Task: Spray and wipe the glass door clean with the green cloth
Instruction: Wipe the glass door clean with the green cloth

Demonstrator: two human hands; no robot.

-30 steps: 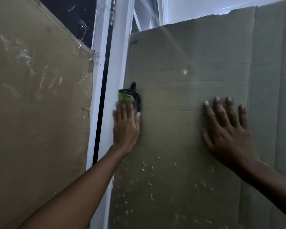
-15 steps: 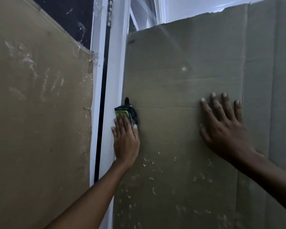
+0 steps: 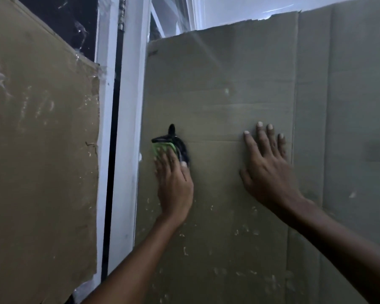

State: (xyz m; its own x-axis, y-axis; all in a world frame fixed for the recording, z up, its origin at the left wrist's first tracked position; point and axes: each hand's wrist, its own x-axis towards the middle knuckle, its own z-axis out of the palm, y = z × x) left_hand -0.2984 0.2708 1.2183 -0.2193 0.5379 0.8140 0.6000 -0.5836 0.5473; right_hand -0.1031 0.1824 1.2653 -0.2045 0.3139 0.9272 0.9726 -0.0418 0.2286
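The left hand [image 3: 173, 183] presses the bunched green cloth with dark trim [image 3: 162, 149] flat-fingered against the glass door pane [image 3: 228, 95] beside the white frame [image 3: 130, 128], likely to scrub that edge. The right hand [image 3: 270, 170] lies spread and empty on the glass to the right (probably bracing the door); brown cardboard [image 3: 239, 216] shows behind the pane.

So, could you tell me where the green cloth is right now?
In the head view, the green cloth is left of centre, pressed on the glass door under the left hand, beside the white frame.
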